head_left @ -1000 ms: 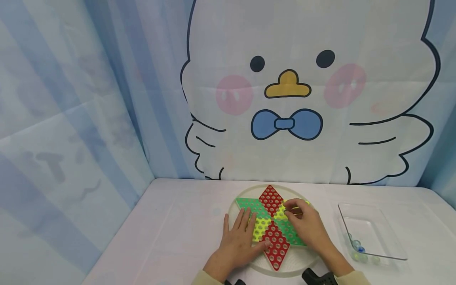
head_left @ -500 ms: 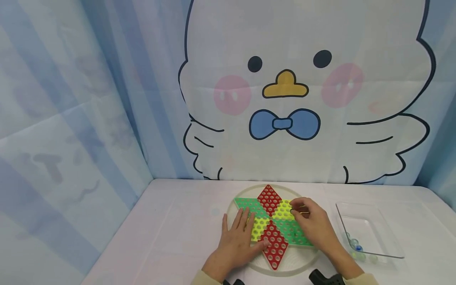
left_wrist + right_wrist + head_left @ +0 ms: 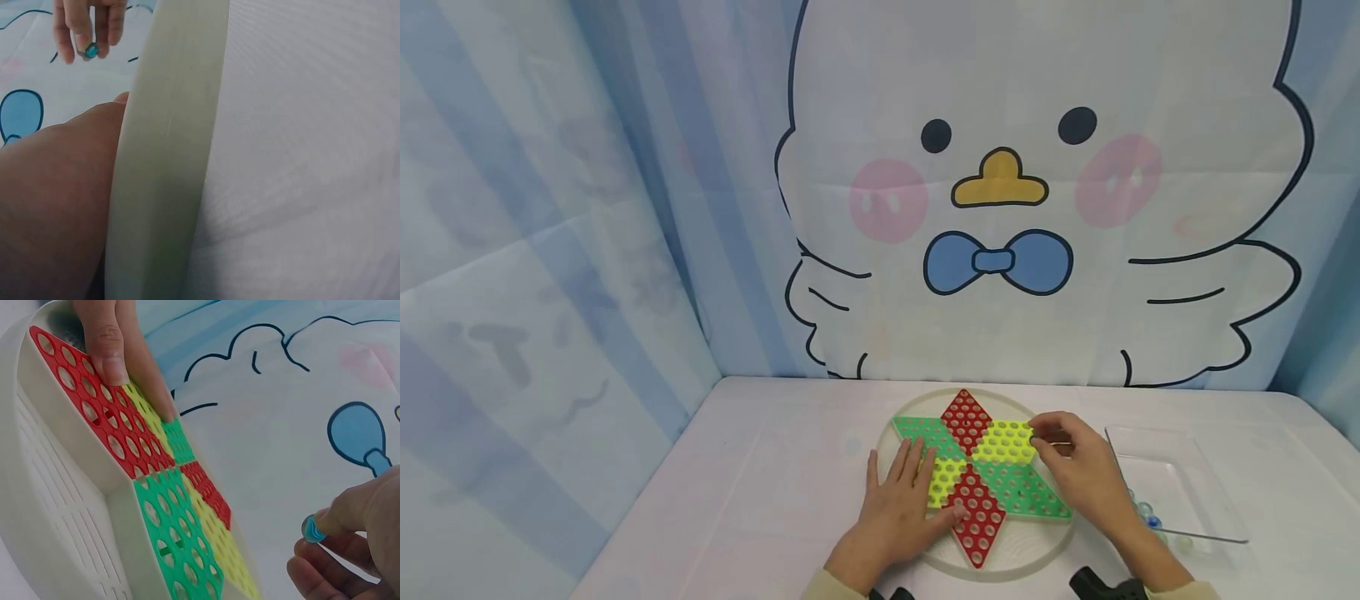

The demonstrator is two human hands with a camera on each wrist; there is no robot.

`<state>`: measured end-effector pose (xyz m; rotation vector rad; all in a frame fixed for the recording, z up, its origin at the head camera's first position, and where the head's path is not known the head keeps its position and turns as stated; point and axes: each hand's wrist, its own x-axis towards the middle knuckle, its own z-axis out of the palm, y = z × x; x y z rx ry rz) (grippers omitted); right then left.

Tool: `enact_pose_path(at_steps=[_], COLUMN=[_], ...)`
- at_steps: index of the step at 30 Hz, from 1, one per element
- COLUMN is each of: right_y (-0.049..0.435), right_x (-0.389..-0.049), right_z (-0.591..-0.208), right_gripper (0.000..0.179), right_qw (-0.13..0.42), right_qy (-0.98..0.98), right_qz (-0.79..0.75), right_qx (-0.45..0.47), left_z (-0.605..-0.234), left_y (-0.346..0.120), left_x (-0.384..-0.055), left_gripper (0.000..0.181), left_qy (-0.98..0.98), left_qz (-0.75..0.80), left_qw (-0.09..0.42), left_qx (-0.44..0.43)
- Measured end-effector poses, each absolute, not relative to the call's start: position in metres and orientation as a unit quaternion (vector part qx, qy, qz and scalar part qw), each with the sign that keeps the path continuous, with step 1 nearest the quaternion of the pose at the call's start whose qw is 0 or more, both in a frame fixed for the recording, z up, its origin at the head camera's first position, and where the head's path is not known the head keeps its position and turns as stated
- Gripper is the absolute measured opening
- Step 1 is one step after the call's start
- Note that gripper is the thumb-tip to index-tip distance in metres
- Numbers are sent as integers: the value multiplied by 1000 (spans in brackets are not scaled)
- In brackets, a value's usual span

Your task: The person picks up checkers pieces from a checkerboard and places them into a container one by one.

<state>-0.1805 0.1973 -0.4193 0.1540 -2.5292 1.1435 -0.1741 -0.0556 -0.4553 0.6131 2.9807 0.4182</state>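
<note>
A round cream Chinese checkers board (image 3: pixel 1033 546) lies on the table, its raised star made of red, green and yellow panels full of holes. My left hand (image 3: pixel 895 521) rests spread on the left side of the star, thumb over the front red panel (image 3: pixel 979 508). My right hand (image 3: pixel 1086 471) is at the outer tip of the right yellow panel (image 3: pixel 1003 442). Between thumb and forefinger it pinches a glass marble (image 3: pixel 312 529) with a blue-teal swirl. In the left wrist view, the same marble (image 3: pixel 91 50) shows at the fingertips. My left palm hides part of the board.
To the right of the board stands a clear plastic box (image 3: pixel 1217 500), partly behind my right forearm. Several marbles (image 3: pixel 1153 522) sit at its near left corner. A curtain (image 3: pixel 1000 333) with a cartoon bird hangs behind the white-covered table (image 3: pixel 760 500).
My right hand has slid rightward with the marble, from over the yellow panel to its outer tip, uncovering more yellow and green. My left hand has stayed on the board.
</note>
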Motion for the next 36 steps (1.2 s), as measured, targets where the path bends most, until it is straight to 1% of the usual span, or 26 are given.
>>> enact_pose_path(at_steps=[6, 11, 15, 20, 26, 36], right_y=[210, 218, 223, 232, 247, 269], right_x=[-178, -174, -172, -170, -167, -166], right_z=[-419, -419, -416, -414, -414, -418], right_gripper=[22, 22, 22, 21, 21, 22], right_qw=[194, 201, 215, 230, 232, 232], right_qy=[-895, -896, -892, -886, -885, -893], right_qz=[399, 392, 395, 400, 404, 386], right_qx=[53, 45, 45, 43, 26, -5], left_z=[-466, -460, -455, -459, -464, -453], left_y=[-55, -56, -56, -56, -56, -55], left_x=[-179, -177, -175, -176, -178, -173], left_gripper=[96, 94, 93, 94, 95, 92], left_qy=[971, 971, 970, 970, 970, 970], left_qz=[136, 136, 138, 138, 137, 134], left_qw=[33, 42, 37, 37, 31, 35], left_qx=[196, 194, 198, 197, 198, 199])
